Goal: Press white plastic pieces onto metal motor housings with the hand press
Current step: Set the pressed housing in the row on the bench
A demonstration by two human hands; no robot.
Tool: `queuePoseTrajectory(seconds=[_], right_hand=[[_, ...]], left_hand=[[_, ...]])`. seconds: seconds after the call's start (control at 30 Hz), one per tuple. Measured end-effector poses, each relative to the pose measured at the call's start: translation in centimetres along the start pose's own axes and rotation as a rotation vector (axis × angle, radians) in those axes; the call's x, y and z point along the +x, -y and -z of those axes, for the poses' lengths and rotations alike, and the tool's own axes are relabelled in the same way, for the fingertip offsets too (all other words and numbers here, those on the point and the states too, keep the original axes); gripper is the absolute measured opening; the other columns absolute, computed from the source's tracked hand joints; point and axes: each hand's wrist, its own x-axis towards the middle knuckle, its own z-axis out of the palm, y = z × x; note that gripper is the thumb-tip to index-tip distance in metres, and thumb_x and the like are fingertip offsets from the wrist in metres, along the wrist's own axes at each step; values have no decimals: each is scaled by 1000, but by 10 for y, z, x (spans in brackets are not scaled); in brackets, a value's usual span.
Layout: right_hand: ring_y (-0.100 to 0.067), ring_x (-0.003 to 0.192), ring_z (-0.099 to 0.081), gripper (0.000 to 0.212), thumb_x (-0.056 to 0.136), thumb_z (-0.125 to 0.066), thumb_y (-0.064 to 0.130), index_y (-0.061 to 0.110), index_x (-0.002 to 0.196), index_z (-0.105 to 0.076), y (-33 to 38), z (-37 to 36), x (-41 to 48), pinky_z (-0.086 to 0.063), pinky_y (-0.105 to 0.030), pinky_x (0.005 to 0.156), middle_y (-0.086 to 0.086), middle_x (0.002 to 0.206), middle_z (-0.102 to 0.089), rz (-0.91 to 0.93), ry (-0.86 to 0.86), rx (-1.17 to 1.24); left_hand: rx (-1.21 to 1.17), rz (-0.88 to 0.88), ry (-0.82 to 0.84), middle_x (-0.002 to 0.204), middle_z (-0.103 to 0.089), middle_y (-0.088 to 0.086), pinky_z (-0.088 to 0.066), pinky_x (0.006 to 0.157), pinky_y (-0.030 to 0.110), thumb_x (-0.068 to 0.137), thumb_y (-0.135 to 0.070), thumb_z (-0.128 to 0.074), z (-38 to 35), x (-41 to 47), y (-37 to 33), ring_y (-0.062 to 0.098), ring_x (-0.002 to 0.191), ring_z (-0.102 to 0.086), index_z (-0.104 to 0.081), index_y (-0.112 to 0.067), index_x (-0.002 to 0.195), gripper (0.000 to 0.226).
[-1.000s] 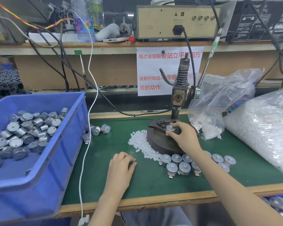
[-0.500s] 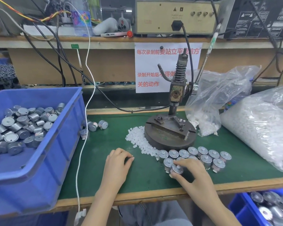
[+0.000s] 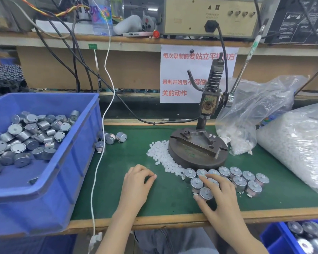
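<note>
Step in hand: judged to be setting a pressed motor housing (image 3: 206, 193) down at the near edge of the finished group (image 3: 248, 176)
Right hand (image 3: 220, 197): thumb on the near-left side and curled fingers on the far side pinch the motor housing, which stands shaft-end up on the green mat (image 3: 117, 162)
Left hand (image 3: 136, 184): fingers curled, tips down on the mat near the white plastic pieces (image 3: 161, 156); whether it pinches one cannot be told
Doing it well: stand the housing upright and snug against its neighbours without toppling them; let go only once it sits flat; have the next white piece ready
Hand press (image 3: 209, 99): fixture bar (image 3: 198, 142) vacant, ram raised; coil spring on the column, worn dark steel
Press base (image 3: 196, 158): heavy round disc, dull and scuffed
Motor housings: short bright metal cylinders with flat faces, likely to roll if laid on their sides
White plastic pieces: small, translucent, bead-like, heaped against the left of the base; they scatter easily
Blue bin (image 3: 72, 162): rigid plastic, holding loose unpressed housings (image 3: 26, 136) in a jumble
Bags (image 3: 301, 143): thin crinkled clear film, full of white stock, right of the press
</note>
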Motion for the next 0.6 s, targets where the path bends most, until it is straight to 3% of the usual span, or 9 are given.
queuePoseTrajectory(seconds=[0.07,0.2,0.3,0.4,0.53,0.6], right_hand=[[-12,104,-42,33,80,-61,29,12,108,-66,11,-4,13,-26,-21,92,-5,111,-57,16,-6,38],[-15,102,-45,22,78,-68,6,9,100,-68,36,-27,47,-28,-18,92,-6,104,-61,85,58,79],[-25,104,-51,21,84,-62,10,8,104,-68,55,-53,70,-31,-23,94,-9,106,-60,131,189,105],[-23,115,-42,29,93,-50,15,11,119,-60,78,-88,94,-25,-22,99,-8,118,-53,143,340,140],[-24,123,-36,38,95,-44,20,12,132,-47,103,-125,133,-29,-33,103,-9,131,-45,116,472,64],[-28,123,-36,44,94,-46,21,11,136,-41,111,-139,150,-32,-37,101,-11,134,-42,136,514,-47]], left_hand=[[-6,7,-4,84,-48,-14,-29,79,21,87,-26,-62,-1,0,1,8,83,-40,-70,-17,85,12],[6,3,-10,85,-49,-11,-33,82,23,87,-26,-63,-1,0,1,9,83,-40,-69,-15,84,13],[56,-15,7,90,-54,-5,-29,76,23,88,-24,-59,-1,1,0,14,86,-43,-67,-13,91,13],[158,-7,35,98,-59,6,-22,69,26,86,-14,-51,-1,3,-2,25,92,-49,-61,-8,101,18],[18,64,-21,100,-63,19,-37,72,36,82,-6,-56,2,7,-4,34,93,-54,-63,-2,107,26],[55,30,-23,105,-64,19,-38,75,36,85,-10,-56,2,6,-3,35,97,-54,-64,-2,109,26]])
